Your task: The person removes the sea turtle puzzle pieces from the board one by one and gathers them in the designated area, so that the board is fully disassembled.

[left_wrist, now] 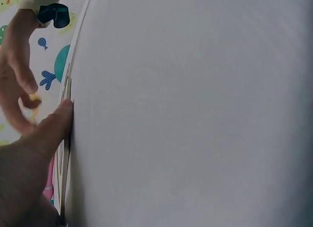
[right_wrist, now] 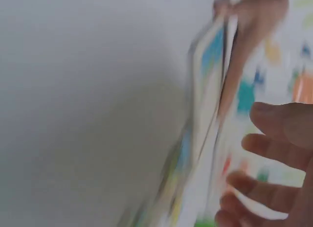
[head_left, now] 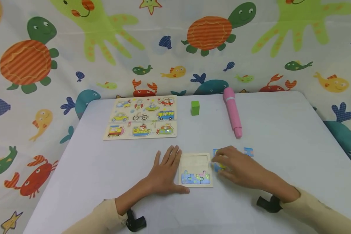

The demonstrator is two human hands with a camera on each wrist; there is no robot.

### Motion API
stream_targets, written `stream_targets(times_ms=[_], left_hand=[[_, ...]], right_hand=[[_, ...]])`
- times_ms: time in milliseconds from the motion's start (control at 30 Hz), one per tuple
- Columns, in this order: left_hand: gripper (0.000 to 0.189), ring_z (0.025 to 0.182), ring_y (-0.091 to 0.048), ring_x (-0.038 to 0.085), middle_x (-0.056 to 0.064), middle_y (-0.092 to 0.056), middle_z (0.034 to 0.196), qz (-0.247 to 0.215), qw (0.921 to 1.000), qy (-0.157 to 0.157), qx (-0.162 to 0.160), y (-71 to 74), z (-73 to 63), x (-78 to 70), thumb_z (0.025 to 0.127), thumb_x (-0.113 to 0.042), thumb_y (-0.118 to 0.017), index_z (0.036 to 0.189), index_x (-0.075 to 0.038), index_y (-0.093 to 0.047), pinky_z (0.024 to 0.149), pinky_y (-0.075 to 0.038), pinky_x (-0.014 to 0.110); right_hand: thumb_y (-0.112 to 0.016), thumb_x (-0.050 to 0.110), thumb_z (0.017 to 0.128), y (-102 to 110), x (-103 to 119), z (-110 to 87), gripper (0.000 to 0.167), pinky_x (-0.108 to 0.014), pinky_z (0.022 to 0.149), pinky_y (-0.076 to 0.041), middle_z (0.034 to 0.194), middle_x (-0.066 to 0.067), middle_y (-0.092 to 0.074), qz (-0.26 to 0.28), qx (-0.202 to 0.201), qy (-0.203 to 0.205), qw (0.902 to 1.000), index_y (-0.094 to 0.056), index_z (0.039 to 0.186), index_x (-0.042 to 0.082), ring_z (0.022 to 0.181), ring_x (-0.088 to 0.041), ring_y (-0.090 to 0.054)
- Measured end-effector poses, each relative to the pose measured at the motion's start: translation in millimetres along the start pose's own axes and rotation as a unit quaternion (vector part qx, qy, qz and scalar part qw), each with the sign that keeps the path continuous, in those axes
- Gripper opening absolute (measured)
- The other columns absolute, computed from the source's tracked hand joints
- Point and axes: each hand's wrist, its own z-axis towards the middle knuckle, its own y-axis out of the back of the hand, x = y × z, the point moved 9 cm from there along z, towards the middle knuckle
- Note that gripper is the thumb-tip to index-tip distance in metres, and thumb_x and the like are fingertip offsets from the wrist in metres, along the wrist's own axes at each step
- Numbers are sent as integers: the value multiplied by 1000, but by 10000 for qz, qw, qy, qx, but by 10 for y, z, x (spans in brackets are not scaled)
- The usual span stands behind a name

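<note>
A small wooden jigsaw tray lies on the white table, its bottom row filled with blue and pink pieces. My left hand rests at its left side, fingers straight, thumb along the near edge. To the tray's right, my right hand hovers over loose jigsaw pieces, partly covering them. In the right wrist view the fingers of that hand are relaxed and apart with nothing between them; the tray is blurred beside them. Another loose piece lies just beyond this hand.
Behind the tray, to the left, lies a larger wooden vehicle puzzle board. A green block stands at the back, with a pink pen-shaped thing to its right. A sea-animal printed cloth hangs behind the table.
</note>
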Motion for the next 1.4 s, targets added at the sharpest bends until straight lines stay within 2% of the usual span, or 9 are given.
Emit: stream_targets(times_ms=[133,233,400,467,600,767,967,1200,1400], left_hand=[[132,157,4,30,13,-3,171,26,10000,-86,15,7,23,-15,74,-80,-70,164,-3,-11,119,0,67],[131,157,5,29,13,-2,172,58,9999,-134,70,-8,53,-36,75,-81,-68,164,-4,-11,119,0,67],[131,157,7,28,12,0,172,118,9997,-172,157,-31,88,-84,76,-81,-67,164,-5,-7,119,1,66],[132,157,8,28,12,1,172,161,9996,-181,158,-28,95,-97,76,-81,-67,164,-5,-6,119,1,66],[131,157,6,29,13,-1,171,214,9995,-201,107,-10,90,-111,76,-81,-68,164,-4,-8,119,-1,66],[131,157,5,29,13,-2,171,181,9996,-152,124,-9,77,-93,76,-80,-69,164,-3,-9,119,-2,66],[132,157,7,28,12,0,172,212,9997,-69,143,-2,57,-54,75,-81,-69,164,-4,-7,119,0,65],[134,157,7,28,11,0,172,198,9997,84,133,-13,9,17,73,-82,-69,164,-5,-7,119,1,65],[134,157,6,29,12,-1,172,103,9999,90,97,-18,19,13,73,-80,-72,164,-5,-9,119,2,65]], right_hand=[[-79,27,91,-238,430,329,45,-52,103,-47,140,-13,-57,-165,339,641,9972,-68,133,15,130,-34,-50],[-79,28,90,-392,553,475,40,-44,96,-51,131,-11,-61,-308,446,616,9966,-71,127,15,118,-29,-54],[-81,20,88,-518,556,524,27,-27,69,-48,102,-3,-59,95,371,312,9988,-74,111,8,88,-15,-52],[-81,16,88,-527,548,520,25,-24,65,-47,97,-1,-57,343,311,230,9987,-73,109,5,82,-12,-52],[-81,8,86,-546,523,523,25,-25,68,-49,95,0,-57,957,263,41,9951,-69,107,3,78,-10,-53],[-79,-1,84,-593,475,548,25,-26,68,-47,86,4,-55,1847,253,-306,9820,-63,101,8,76,-10,-51],[-78,-3,84,-630,444,548,29,-24,63,-44,76,10,-51,2475,49,-243,9686,-58,94,16,71,-6,-49],[-74,6,92,-445,320,505,19,-25,69,-50,82,13,-59,2981,-150,-161,9543,-61,93,20,78,-6,-57],[-72,8,93,-77,-40,172,15,-27,69,-50,85,10,-61,2788,-228,-662,9578,-63,94,20,81,-11,-60]])
